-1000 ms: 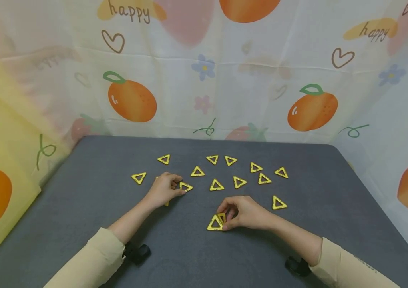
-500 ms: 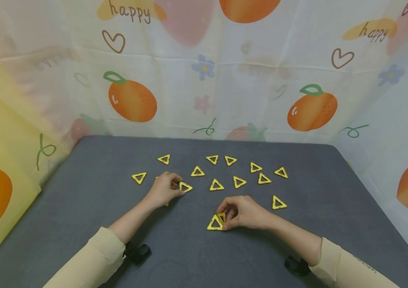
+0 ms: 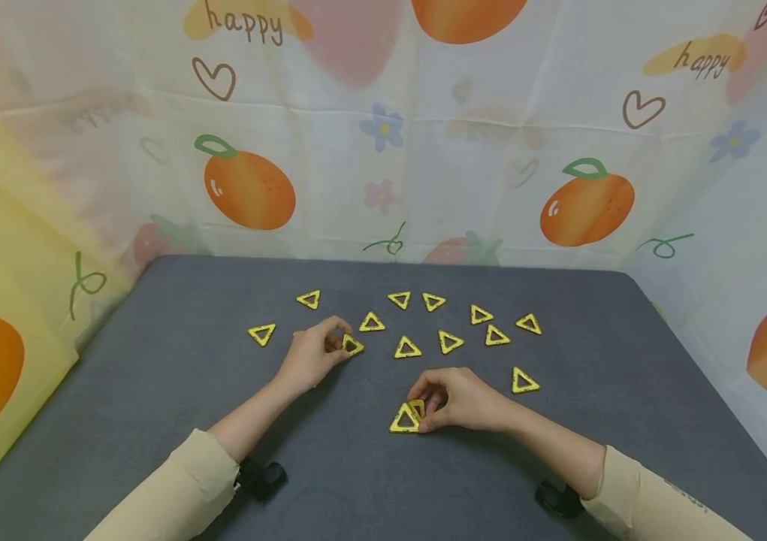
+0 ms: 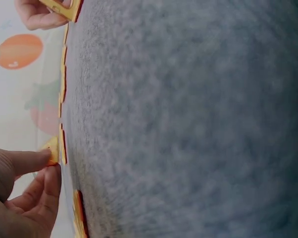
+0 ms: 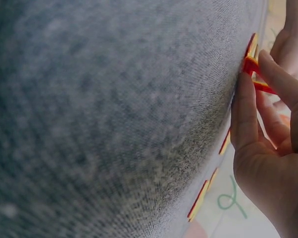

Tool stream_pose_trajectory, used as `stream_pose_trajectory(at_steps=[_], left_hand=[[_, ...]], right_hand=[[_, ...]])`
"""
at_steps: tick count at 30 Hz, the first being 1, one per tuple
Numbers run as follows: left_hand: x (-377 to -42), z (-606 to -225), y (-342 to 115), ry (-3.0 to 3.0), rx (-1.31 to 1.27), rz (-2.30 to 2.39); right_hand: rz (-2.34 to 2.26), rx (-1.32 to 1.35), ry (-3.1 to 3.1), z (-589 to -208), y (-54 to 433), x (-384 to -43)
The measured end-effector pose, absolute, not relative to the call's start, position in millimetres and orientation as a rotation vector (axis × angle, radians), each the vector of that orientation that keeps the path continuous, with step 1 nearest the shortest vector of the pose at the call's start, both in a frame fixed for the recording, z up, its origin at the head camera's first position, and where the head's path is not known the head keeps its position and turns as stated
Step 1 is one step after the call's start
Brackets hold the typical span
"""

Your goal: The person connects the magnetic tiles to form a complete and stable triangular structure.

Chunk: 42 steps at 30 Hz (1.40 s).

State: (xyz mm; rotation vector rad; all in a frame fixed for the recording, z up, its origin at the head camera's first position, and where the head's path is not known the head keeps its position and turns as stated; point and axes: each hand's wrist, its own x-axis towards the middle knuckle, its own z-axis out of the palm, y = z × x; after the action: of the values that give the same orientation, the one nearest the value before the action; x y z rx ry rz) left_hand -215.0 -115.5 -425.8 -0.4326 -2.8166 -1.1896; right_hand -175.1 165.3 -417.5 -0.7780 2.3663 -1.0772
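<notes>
Fruit-printed cloth (image 3: 329, 173) hangs behind a dark grey table (image 3: 356, 488), and across that table I have two bare hands at work among flat yellow triangular tiles. On my left the forearm reaches in diagonally from a rolled beige sleeve (image 3: 173, 481), and the left hand (image 3: 312, 352) pinches one yellow triangle (image 3: 352, 346) by its edge, thumb straight against it and fingers bent to meet it; from the left wrist view I cannot tell whether that triangle touches the tabletop. The right hand (image 3: 464, 398) sits nearer to me, its wrist turned inward, forefinger arched over and thumb low, gripping a small tile pair near the middle of the table. Of that pair, I see the front triangle (image 3: 404, 428) face on, with the rear triangle (image 3: 420, 407) touching it at an angle, partly behind it and partly covered by the fingers; red edges show on them from the right wrist. Well beyond the right hand, loose yellow triangles (image 3: 407, 355) lie scattered over the far half, pointing various ways, with one single tile (image 3: 524, 388) just beyond the right forearm. A black device (image 3: 268, 481) shows beneath the left cuff.
</notes>
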Motion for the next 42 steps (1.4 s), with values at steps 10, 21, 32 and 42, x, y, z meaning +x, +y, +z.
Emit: stream_pose_trajectory(at_steps=[10, 21, 32, 42], left_hand=[[-200, -418, -98, -2.849, -0.560, -1.291], [-178, -419, -81, -2.891, -0.729, -1.328], [-169, -423, -73, -2.921, -0.900, -1.205], [-165, -423, -71, -2.901, -0.926, -1.200]], right_hand=[[-1.079, -0.778, 2.363, -418, 165, -176], [-1.061, -0.772, 2.380, -417, 165, -176], [-1.068, -0.776, 2.369, -417, 165, -176], [-1.066, -0.786, 2.367, -416, 165, -177]])
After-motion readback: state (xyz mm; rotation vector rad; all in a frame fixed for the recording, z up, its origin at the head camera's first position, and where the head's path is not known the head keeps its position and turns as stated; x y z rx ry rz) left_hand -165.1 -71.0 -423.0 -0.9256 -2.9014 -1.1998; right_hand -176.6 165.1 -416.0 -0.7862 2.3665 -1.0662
